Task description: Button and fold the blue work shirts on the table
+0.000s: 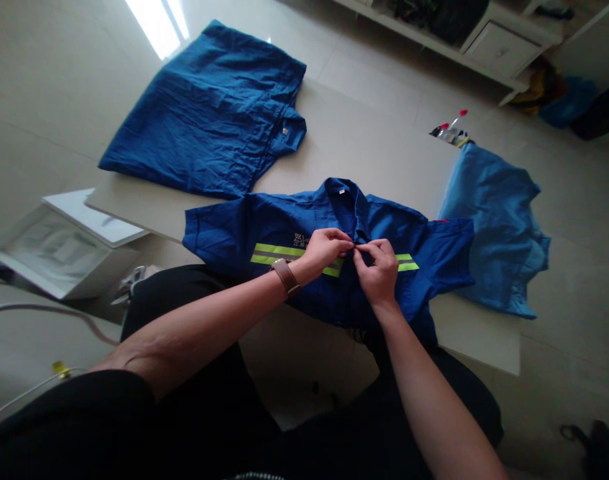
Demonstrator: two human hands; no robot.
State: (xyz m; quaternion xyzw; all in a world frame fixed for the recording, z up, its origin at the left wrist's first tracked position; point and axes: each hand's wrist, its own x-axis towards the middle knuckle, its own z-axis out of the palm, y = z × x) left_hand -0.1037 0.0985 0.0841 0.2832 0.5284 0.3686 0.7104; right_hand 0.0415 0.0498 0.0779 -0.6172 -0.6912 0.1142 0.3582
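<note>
A dark blue short-sleeved work shirt (279,213) with yellow-green reflective strips lies front up across the near side of the white table, its collar pointing away from me. My left hand (327,250), with a watch on the wrist, pinches the front edge just below the collar. Close against it, my right hand (378,268) pinches the same front edge with thumb and forefinger. The fingertips of both hands meet there and hide whatever small part lies between them. The lower part of the shirt hangs over the table's near edge toward my lap.
Another blue garment (204,113) lies at the table's far left, and a light blue one (499,230) hangs over its right end. Red-capped items (452,130) stand at the far right corner. A white box (69,233) is on the left; a white cabinet (502,50) stands behind.
</note>
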